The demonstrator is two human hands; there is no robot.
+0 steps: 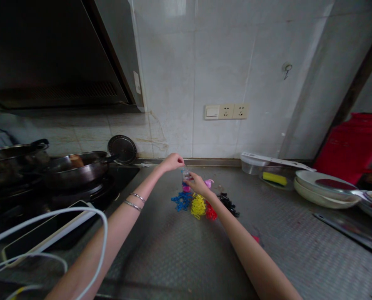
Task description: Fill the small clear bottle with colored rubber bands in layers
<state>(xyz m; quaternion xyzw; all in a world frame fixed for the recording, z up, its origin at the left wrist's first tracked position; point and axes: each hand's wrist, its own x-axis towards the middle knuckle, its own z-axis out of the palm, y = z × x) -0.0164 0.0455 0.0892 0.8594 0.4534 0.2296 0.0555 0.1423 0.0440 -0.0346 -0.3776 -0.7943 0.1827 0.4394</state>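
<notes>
A small clear plastic bottle with pink at its base (185, 175) stands between the fingers of the right hand (198, 183), which grasp its side, just above the grey textured metal table (167, 250); whether its base touches the surface I cannot tell. The fingers of the left hand (173, 161) are pinched together right at the bottle's top, and I cannot tell whether they grip anything small. Two silver bangles (132, 204) circle the left forearm. Just below the right fingers, toward the person, lie a loose pile of small blue plastic pieces (181, 201) and, beside it, a pile of yellow loop-like pieces (198, 206). Farther right of those fingers are a pile of red pieces (210, 211), partly hidden by the right forearm, and a pile of black pieces (228, 204). A small pinkish-lilac object (208, 183) sits just beyond the right hand. Well to the right of the fingers are a clear plastic tub (252, 167), a yellow sponge (275, 178) and stacked white dishes (323, 202). Well to the left of the fingers are a round steel pan (79, 175) and, nearer the person, a white-edged device with a dark screen (45, 235).
</notes>
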